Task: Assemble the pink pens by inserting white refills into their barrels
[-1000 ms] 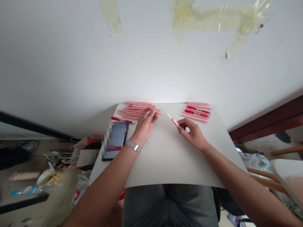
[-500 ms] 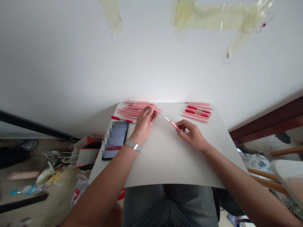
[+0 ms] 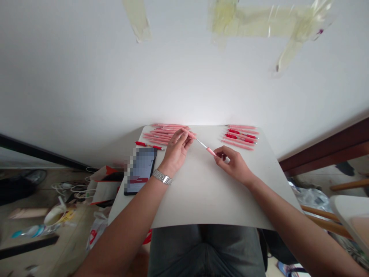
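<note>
Centrally, on a white table [image 3: 207, 196] set against a white wall:

- Left hand [image 3: 174, 152]: fingers closed, tips pinching a pink pen barrel [image 3: 189, 134] just above the table's far half. A metal wristwatch [image 3: 163, 177] sits on this wrist.
- Right hand [image 3: 235, 165]: thumb and forefinger closed on a pen refill [image 3: 205, 146] by its pink sleeve, other fingers curled. The thin metal tip points up and left and meets the open end of the barrel; whether it has gone inside cannot be told.
- Barrel and refill: held in one slanted line between the two hands, at the middle of the table, slightly off its surface.
- Heap of pink barrels [image 3: 160, 134]: far left corner, just beyond the left hand's fingertips.
- Row of pink and red pens [image 3: 240, 136]: far right corner, laid roughly parallel, apart from the right hand.
- Two short red pen pieces [image 3: 140, 144]: left edge, near the heap.
- Smartphone [image 3: 140, 171]: left edge, beside the left wrist, screen blurred.
- Strips of yellowed tape [image 3: 259, 21]: on the wall above.
- Bags and clutter [image 3: 100, 186]: floor, left of the table.
</note>
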A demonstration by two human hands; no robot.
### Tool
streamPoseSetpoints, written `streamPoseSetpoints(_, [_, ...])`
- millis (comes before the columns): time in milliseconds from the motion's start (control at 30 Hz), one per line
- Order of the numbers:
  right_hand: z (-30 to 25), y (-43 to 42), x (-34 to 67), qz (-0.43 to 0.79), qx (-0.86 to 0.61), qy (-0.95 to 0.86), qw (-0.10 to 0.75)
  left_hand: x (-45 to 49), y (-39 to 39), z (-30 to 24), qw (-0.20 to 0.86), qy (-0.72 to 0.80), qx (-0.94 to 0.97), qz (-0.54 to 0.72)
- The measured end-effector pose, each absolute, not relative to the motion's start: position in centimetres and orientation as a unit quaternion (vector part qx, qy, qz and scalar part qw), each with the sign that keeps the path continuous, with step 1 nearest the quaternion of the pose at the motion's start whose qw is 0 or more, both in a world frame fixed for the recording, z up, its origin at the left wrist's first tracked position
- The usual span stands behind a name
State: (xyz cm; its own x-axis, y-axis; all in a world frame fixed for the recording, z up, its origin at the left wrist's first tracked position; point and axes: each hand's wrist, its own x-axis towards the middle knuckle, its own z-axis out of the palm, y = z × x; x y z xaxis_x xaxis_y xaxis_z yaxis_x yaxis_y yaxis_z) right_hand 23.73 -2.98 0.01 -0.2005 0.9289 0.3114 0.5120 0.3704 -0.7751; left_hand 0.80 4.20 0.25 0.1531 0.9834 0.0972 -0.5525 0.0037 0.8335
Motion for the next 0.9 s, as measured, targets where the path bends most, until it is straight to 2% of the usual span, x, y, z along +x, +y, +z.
streamPoseSetpoints(900, [-0.04,-2.89,23.76,0.254,-0.487,-0.732,0.403,1.07,3.87,-0.15,0.635,0.285,0.441,0.567])
